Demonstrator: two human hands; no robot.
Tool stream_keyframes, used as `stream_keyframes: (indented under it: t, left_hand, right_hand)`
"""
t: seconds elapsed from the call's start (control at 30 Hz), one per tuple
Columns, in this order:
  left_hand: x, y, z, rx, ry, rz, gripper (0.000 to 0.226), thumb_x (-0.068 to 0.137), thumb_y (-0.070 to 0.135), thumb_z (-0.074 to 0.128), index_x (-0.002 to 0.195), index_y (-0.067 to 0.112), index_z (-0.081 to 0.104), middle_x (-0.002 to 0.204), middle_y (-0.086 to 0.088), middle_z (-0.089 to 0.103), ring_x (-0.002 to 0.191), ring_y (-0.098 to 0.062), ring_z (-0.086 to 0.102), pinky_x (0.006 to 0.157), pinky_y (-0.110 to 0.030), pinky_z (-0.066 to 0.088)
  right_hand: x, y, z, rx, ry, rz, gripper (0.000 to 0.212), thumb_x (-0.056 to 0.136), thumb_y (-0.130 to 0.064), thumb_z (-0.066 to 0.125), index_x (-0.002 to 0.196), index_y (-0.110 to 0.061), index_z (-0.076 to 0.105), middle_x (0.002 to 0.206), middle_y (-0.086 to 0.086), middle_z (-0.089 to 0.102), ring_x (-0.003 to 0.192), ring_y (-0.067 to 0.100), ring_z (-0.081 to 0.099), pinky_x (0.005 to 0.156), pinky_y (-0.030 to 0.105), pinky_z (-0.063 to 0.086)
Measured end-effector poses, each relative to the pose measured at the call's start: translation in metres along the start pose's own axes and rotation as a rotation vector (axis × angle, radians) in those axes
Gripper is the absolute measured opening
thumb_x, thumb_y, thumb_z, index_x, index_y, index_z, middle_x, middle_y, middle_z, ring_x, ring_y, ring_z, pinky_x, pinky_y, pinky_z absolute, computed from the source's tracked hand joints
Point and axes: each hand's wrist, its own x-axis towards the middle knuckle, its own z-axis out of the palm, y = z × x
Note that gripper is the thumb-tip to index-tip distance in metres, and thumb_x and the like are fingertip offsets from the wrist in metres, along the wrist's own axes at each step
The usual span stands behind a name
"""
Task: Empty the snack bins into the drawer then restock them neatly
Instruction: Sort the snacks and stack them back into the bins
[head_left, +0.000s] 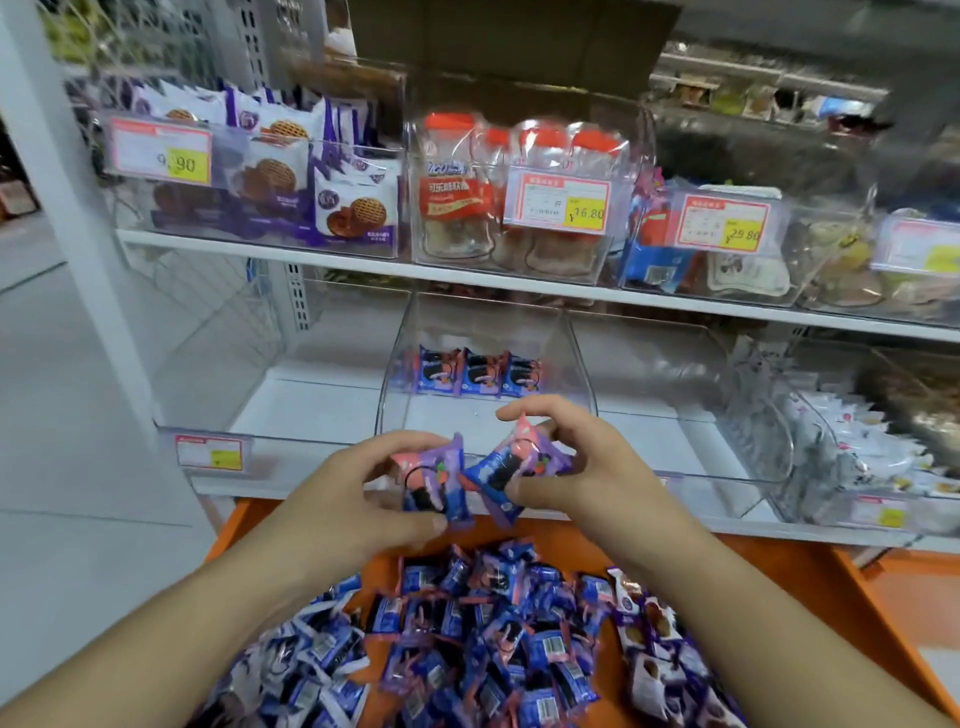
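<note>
I see two small blue-and-purple snack packets, one (434, 480) pinched upright in my left hand (358, 499), the other (511, 470) tilted in my right hand (576, 462), their edges touching. Behind them a clear snack bin (574, 358) on the lower shelf holds three matching packets (467, 373) standing in a row (at the back). Below, the open orange drawer (810, 587) carries a loose heap of packets (467, 639).

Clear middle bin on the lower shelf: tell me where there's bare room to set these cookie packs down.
The clear plastic middle bin is bare in front of the three blue cookie packs standing along its back. The orange drawer is crowded; only its far right strip shows bare.
</note>
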Motion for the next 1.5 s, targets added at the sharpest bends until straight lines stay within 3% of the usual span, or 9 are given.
stream_keyframes:
  t: [0.07, 0.2, 0.37, 0.47, 0.57, 0.77, 1.0, 1.13, 1.5]
  left_hand:
    - [0.008, 0.009, 0.002, -0.070, -0.014, 0.029, 0.057, 0.079, 0.009, 0.088, 0.120, 0.045, 0.071, 0.110, -0.004, 0.075, 0.095, -0.032, 0.075, 0.095, -0.051, 0.059]
    - [0.018, 0.019, -0.004, -0.243, 0.017, 0.023, 0.031, 0.092, 0.026, 0.079, 0.119, 0.040, 0.074, 0.115, -0.010, 0.073, 0.100, -0.031, 0.074, 0.089, -0.044, 0.061]
    - [0.023, 0.012, -0.017, -0.173, 0.179, -0.016, 0.036, 0.084, 0.020, 0.085, 0.115, 0.023, 0.067, 0.098, 0.005, 0.077, 0.076, -0.021, 0.071, 0.077, -0.039, 0.058]
    - [0.028, 0.006, -0.017, -0.012, 0.245, 0.016, 0.029, 0.084, 0.021, 0.085, 0.106, 0.025, 0.067, 0.092, 0.016, 0.077, 0.073, -0.010, 0.068, 0.072, -0.032, 0.055]
    - [0.035, 0.005, -0.007, 0.051, 0.234, 0.084, 0.026, 0.084, 0.012, 0.083, 0.101, 0.025, 0.069, 0.089, 0.015, 0.076, 0.058, -0.004, 0.058, 0.055, -0.016, 0.046]
    - [0.094, 0.005, 0.014, 0.253, 0.211, 0.182, 0.030, 0.081, 0.024, 0.088, 0.099, 0.042, 0.071, 0.097, 0.020, 0.073, 0.080, -0.009, 0.068, 0.078, -0.033, 0.058]
    - [0.230, -0.009, 0.051, 0.492, 0.203, 0.252, 0.031, 0.071, 0.022, 0.091, 0.090, 0.030, 0.068, 0.075, 0.016, 0.069, 0.068, -0.002, 0.062, 0.061, -0.018, 0.044]
    - [0.288, -0.033, 0.067, 0.624, 0.179, 0.331, 0.024, 0.073, 0.016, 0.088, 0.092, 0.017, 0.074, 0.084, 0.002, 0.070, 0.079, -0.020, 0.062, 0.069, -0.032, 0.047]
    - [0.339, -0.066, 0.095, 0.924, 0.238, 0.457, 0.026, 0.071, 0.039, 0.084, 0.092, 0.031, 0.072, 0.095, 0.008, 0.053, 0.085, -0.018, 0.056, 0.069, -0.026, 0.037]
  right_hand:
    - [0.008, -0.007, -0.001, 0.015, 0.023, 0.002, 0.044, 0.081, 0.003, 0.081, 0.107, -0.030, 0.071, 0.109, 0.011, 0.064, 0.090, 0.038, 0.071, 0.075, 0.035, 0.061]
    - [0.025, -0.021, -0.005, 0.006, 0.072, -0.019, 0.033, 0.079, 0.002, 0.083, 0.098, -0.022, 0.069, 0.104, 0.012, 0.066, 0.082, 0.032, 0.070, 0.079, 0.050, 0.060]
    - [0.025, -0.014, 0.002, 0.067, 0.069, -0.001, 0.040, 0.081, 0.005, 0.081, 0.107, -0.023, 0.068, 0.104, 0.013, 0.067, 0.081, 0.025, 0.074, 0.077, 0.052, 0.061]
    - [0.020, -0.006, 0.002, 0.011, 0.083, 0.016, 0.055, 0.081, 0.006, 0.079, 0.116, -0.034, 0.065, 0.105, 0.012, 0.063, 0.080, 0.016, 0.075, 0.064, 0.029, 0.055]
    - [0.019, 0.005, -0.009, -0.071, 0.127, -0.005, 0.044, 0.082, -0.002, 0.080, 0.110, -0.033, 0.067, 0.099, 0.006, 0.063, 0.073, 0.012, 0.068, 0.062, 0.027, 0.048]
    - [0.052, 0.029, -0.055, -0.325, 0.318, -0.059, 0.027, 0.083, -0.020, 0.084, 0.099, -0.033, 0.066, 0.088, -0.011, 0.071, 0.081, 0.011, 0.066, 0.070, 0.029, 0.055]
    - [0.086, 0.064, -0.089, -0.305, 0.443, -0.061, 0.026, 0.085, -0.015, 0.081, 0.098, -0.033, 0.066, 0.091, -0.017, 0.071, 0.085, 0.007, 0.067, 0.071, 0.027, 0.057]
    - [0.095, 0.073, -0.093, -0.270, 0.449, -0.069, 0.026, 0.085, -0.015, 0.082, 0.098, -0.032, 0.066, 0.092, -0.015, 0.072, 0.085, 0.009, 0.067, 0.074, 0.031, 0.058]
    - [0.096, 0.081, -0.098, -0.248, 0.424, -0.090, 0.023, 0.086, -0.021, 0.081, 0.097, -0.035, 0.066, 0.096, -0.017, 0.073, 0.089, 0.011, 0.068, 0.075, 0.034, 0.059]
